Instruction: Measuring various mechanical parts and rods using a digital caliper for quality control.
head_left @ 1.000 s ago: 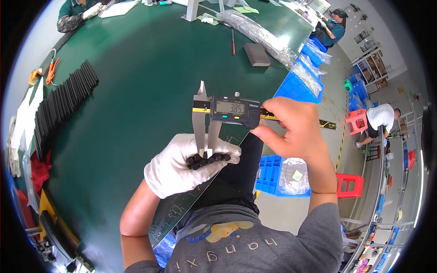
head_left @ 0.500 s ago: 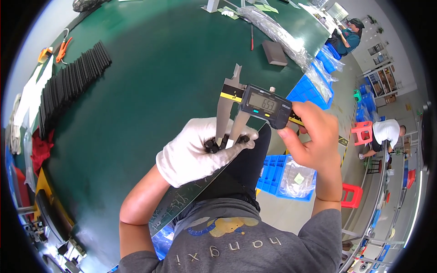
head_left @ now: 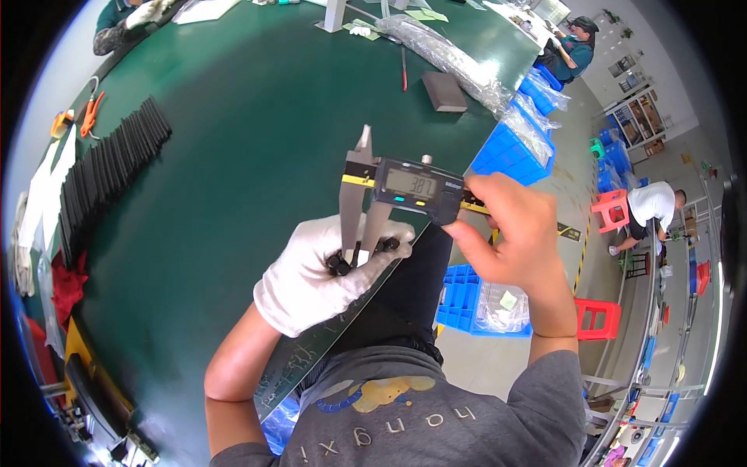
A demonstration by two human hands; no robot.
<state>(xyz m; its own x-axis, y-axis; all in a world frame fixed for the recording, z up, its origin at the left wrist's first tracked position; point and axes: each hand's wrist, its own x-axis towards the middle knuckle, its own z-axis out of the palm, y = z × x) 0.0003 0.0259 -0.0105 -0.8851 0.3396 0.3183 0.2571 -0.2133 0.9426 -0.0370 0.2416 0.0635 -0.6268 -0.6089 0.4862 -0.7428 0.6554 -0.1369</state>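
My left hand [head_left: 307,272], in a white glove, is closed around several small black rod-like parts [head_left: 338,263] whose round ends stick out between thumb and fingers. Bare, my right hand [head_left: 510,229] grips a digital caliper [head_left: 416,187] by its sliding body and beam. The caliper's jaws reach down onto the ends of the black parts, with a narrow gap between them. Whether both jaws touch a part is too small to tell. Most of the parts' length is hidden inside the glove.
A long row of black rods [head_left: 113,175] lies at the left of the green table [head_left: 257,101], near orange-handled pliers [head_left: 92,113] and a red cloth [head_left: 68,282]. A dark brown block [head_left: 445,92] sits far right. Blue crates [head_left: 513,148] stand beyond the edge. Other people work nearby.
The caliper jaws have closed closer together, and its display reading has changed. Both hands appear slightly further left and lower. A co-worker's gloved hands now show at the far left.
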